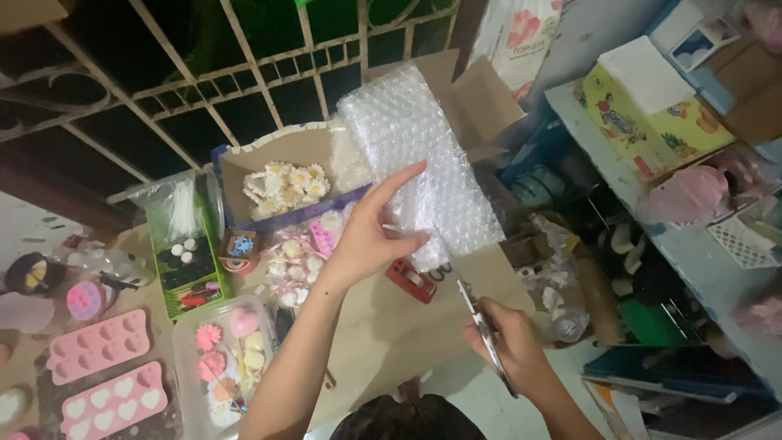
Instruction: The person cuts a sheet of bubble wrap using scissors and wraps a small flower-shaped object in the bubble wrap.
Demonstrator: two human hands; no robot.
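1. Left hand (368,236): raised over the work surface, fingers extended, index pointing up-right. It pinches the lower edge of a sheet of bubble wrap (415,155) between thumb and fingers.
2. Bubble wrap: clear, held up at a slant, running from the upper middle of the view down to the left hand. Its lower edge sits just above the scissor tips.
3. Right hand (509,346): closed around the handles of a pair of scissors (481,326). Blades point up-left toward the bottom edge of the wrap; can't tell if they are touching it.
4. Under both hands: a flat cardboard sheet (391,326) lying on the surface. A red tape dispenser (411,279) rests on it, just below the left hand.
5. Behind the left hand: an open cardboard box (277,159) holding white daisy-shaped pieces (285,186).
6. Left of the left forearm: a clear plastic container (189,358) with small pink and pale flower-shaped items inside.
7. Far left: two pink silicone moulds (98,346) with heart cavities, one above the other; the lower one has white fill in its cavities.
8. Near the moulds: a green tray (189,269) with small white round pieces on a dark insert.
9. Right side: pale blue shelving (692,269) with a yellow printed box (643,122) on top, well apart from both hands.
10. Top of view: a metal window grille (204,73), dark behind it.
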